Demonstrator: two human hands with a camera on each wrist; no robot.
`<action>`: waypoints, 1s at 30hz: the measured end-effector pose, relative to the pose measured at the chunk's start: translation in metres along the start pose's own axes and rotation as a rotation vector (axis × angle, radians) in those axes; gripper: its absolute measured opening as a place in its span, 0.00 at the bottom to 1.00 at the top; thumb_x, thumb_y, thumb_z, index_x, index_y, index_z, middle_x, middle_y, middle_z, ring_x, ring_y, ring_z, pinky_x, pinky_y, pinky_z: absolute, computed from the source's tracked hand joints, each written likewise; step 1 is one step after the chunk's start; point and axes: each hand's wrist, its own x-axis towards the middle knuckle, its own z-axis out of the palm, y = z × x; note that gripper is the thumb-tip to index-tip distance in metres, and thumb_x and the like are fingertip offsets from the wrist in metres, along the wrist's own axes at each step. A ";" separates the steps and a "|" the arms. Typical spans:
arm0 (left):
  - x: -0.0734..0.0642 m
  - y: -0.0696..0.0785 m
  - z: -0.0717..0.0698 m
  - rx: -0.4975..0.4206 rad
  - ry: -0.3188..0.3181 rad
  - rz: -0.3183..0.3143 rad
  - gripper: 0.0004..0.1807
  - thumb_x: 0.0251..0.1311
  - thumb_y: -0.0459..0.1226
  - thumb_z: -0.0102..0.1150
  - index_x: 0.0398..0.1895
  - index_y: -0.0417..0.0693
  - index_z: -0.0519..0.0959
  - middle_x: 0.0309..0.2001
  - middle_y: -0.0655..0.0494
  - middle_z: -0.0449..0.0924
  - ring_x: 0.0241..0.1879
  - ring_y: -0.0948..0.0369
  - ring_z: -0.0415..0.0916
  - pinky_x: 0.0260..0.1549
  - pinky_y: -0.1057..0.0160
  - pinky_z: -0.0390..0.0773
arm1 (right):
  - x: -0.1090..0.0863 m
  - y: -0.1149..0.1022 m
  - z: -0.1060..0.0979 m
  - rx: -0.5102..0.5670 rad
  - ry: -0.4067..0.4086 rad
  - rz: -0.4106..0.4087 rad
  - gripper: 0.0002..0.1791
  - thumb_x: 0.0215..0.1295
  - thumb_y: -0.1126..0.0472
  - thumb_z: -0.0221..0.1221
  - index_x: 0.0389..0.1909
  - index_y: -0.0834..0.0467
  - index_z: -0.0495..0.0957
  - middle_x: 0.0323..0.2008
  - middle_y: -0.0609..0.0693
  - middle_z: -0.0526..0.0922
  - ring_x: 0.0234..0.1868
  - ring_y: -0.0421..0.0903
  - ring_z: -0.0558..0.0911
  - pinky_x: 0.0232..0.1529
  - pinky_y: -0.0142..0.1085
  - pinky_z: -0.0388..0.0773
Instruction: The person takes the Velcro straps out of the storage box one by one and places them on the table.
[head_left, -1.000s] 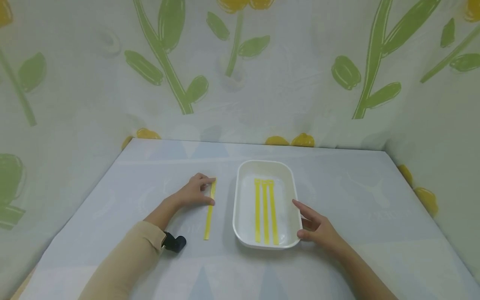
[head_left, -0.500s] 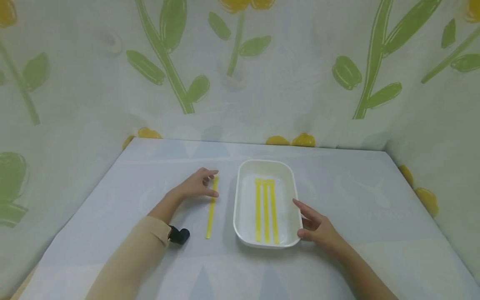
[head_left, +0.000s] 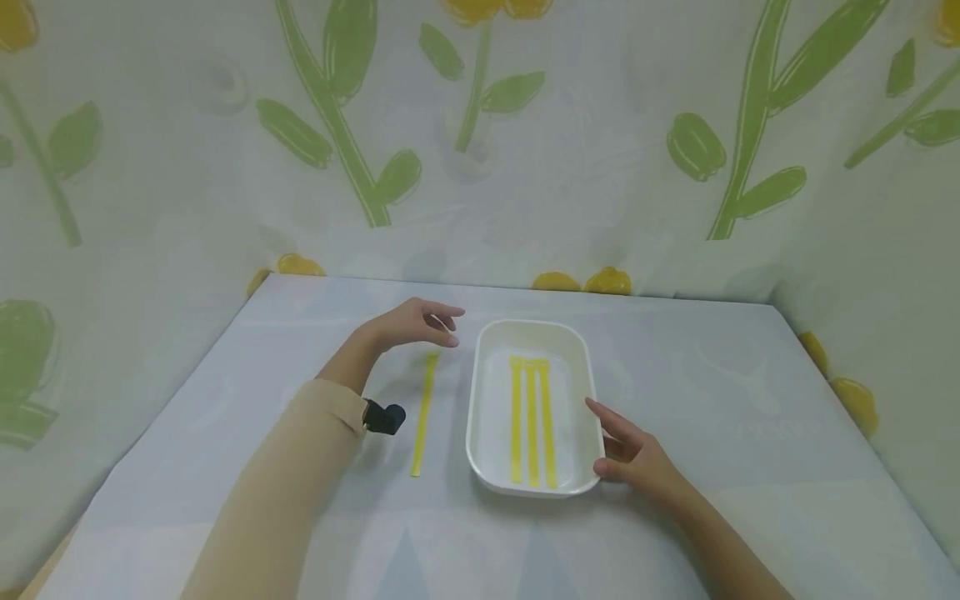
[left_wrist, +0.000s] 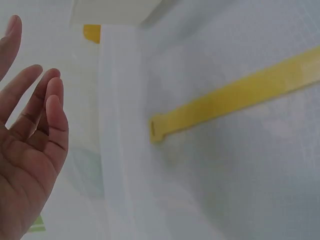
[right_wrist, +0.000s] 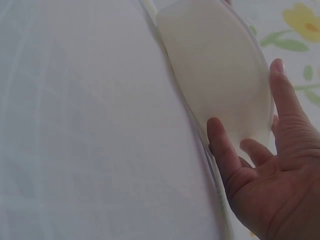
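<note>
My left hand (head_left: 420,323) is held over the table past the far end of a lone yellow hook-and-loop cable tie (head_left: 424,417), its fingers loose and holding nothing. In the left wrist view the cable tie (left_wrist: 235,100) lies flat, its slotted head toward the hand (left_wrist: 32,140). To the right stands a white rectangular tray (head_left: 491,475), where three more yellow cable ties (head_left: 532,425) lie side by side lengthwise. My right hand (head_left: 641,458) rests its fingertips against the tray's right side. The right wrist view shows relaxed fingers (right_wrist: 222,145) by the tray's outer wall (right_wrist: 210,65).
The table (head_left: 697,533) has a pale patterned cover. Floral-printed curtains (head_left: 570,192) rise behind it and on both sides. A black wrist camera (head_left: 384,417) sits on the left wrist, by the beige sleeve (head_left: 277,483).
My left hand has let go of the lone cable tie, lifted off it and moved away toward the back and slightly right. The right hand and the tray have stayed put.
</note>
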 end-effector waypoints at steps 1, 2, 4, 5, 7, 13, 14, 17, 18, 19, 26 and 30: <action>0.002 0.004 0.000 -0.004 -0.006 0.001 0.33 0.53 0.41 0.67 0.65 0.49 0.70 0.56 0.44 0.75 0.56 0.55 0.73 0.58 0.52 0.68 | 0.000 0.000 0.000 0.003 -0.003 -0.011 0.43 0.55 0.59 0.67 0.72 0.49 0.58 0.72 0.58 0.54 0.64 0.65 0.67 0.48 0.37 0.79; 0.005 0.009 0.000 -0.002 -0.010 0.000 0.33 0.54 0.42 0.67 0.64 0.51 0.71 0.56 0.46 0.76 0.56 0.56 0.73 0.59 0.52 0.67 | 0.000 0.000 -0.001 0.001 -0.005 -0.022 0.43 0.55 0.59 0.67 0.72 0.50 0.58 0.72 0.59 0.54 0.64 0.65 0.67 0.48 0.37 0.79; 0.010 0.017 0.002 -0.002 -0.019 -0.004 0.30 0.54 0.43 0.66 0.63 0.53 0.73 0.54 0.50 0.78 0.56 0.57 0.73 0.60 0.53 0.65 | 0.000 0.000 -0.002 -0.001 -0.008 -0.039 0.43 0.55 0.59 0.67 0.71 0.50 0.58 0.72 0.60 0.54 0.63 0.66 0.68 0.48 0.37 0.79; 0.013 0.021 0.003 -0.015 -0.029 -0.005 0.30 0.54 0.43 0.65 0.62 0.53 0.73 0.53 0.51 0.79 0.56 0.57 0.73 0.61 0.53 0.65 | 0.000 0.000 -0.002 -0.001 -0.011 -0.047 0.43 0.55 0.59 0.67 0.71 0.51 0.58 0.72 0.60 0.54 0.63 0.66 0.68 0.49 0.37 0.78; 0.019 0.029 0.008 -0.036 -0.045 -0.011 0.28 0.55 0.44 0.65 0.62 0.52 0.74 0.51 0.54 0.81 0.54 0.57 0.75 0.60 0.54 0.66 | 0.001 0.000 -0.002 0.003 -0.011 -0.050 0.43 0.56 0.59 0.67 0.71 0.50 0.58 0.72 0.60 0.54 0.63 0.65 0.68 0.49 0.37 0.78; 0.037 0.051 0.032 -0.138 -0.091 -0.016 0.30 0.56 0.40 0.64 0.63 0.44 0.71 0.48 0.50 0.82 0.50 0.55 0.79 0.52 0.62 0.75 | 0.000 0.002 -0.002 0.029 -0.024 -0.082 0.43 0.56 0.62 0.66 0.71 0.51 0.58 0.71 0.62 0.56 0.62 0.67 0.69 0.48 0.34 0.78; 0.040 0.052 0.036 -0.165 -0.094 -0.017 0.30 0.57 0.38 0.64 0.63 0.43 0.71 0.48 0.48 0.82 0.50 0.55 0.79 0.51 0.62 0.76 | 0.000 0.002 -0.002 0.035 -0.030 -0.095 0.43 0.56 0.63 0.66 0.72 0.53 0.57 0.70 0.63 0.56 0.62 0.67 0.69 0.47 0.33 0.78; 0.048 0.058 0.049 -0.249 -0.079 -0.032 0.30 0.55 0.35 0.65 0.63 0.39 0.70 0.47 0.45 0.82 0.48 0.53 0.80 0.46 0.63 0.79 | 0.001 0.003 -0.001 0.057 -0.044 -0.115 0.42 0.57 0.65 0.65 0.72 0.55 0.57 0.70 0.64 0.57 0.62 0.68 0.68 0.47 0.31 0.77; 0.051 0.059 0.054 -0.273 -0.070 -0.039 0.30 0.55 0.34 0.65 0.62 0.38 0.70 0.46 0.45 0.82 0.47 0.53 0.80 0.45 0.62 0.80 | 0.002 0.004 -0.001 0.062 -0.051 -0.121 0.42 0.57 0.66 0.65 0.72 0.56 0.56 0.70 0.64 0.56 0.62 0.69 0.68 0.48 0.31 0.77; 0.053 0.059 0.058 -0.290 -0.057 -0.047 0.30 0.54 0.33 0.66 0.62 0.38 0.71 0.45 0.45 0.82 0.46 0.53 0.81 0.44 0.62 0.80 | 0.002 0.004 0.000 0.064 -0.053 -0.119 0.42 0.57 0.66 0.64 0.72 0.56 0.56 0.70 0.64 0.56 0.62 0.68 0.68 0.48 0.31 0.77; 0.067 0.060 0.088 -0.322 0.018 -0.088 0.30 0.51 0.33 0.69 0.59 0.37 0.73 0.40 0.46 0.83 0.34 0.60 0.81 0.35 0.66 0.81 | 0.002 0.004 0.000 0.038 -0.053 -0.121 0.42 0.58 0.63 0.64 0.72 0.56 0.56 0.71 0.63 0.53 0.62 0.68 0.67 0.48 0.35 0.78; 0.074 0.058 0.105 -0.299 0.093 -0.153 0.30 0.48 0.35 0.72 0.57 0.39 0.76 0.28 0.55 0.79 0.22 0.64 0.73 0.24 0.73 0.74 | 0.002 0.004 -0.002 0.035 -0.048 -0.118 0.42 0.58 0.63 0.65 0.72 0.55 0.56 0.70 0.64 0.54 0.61 0.68 0.68 0.47 0.36 0.79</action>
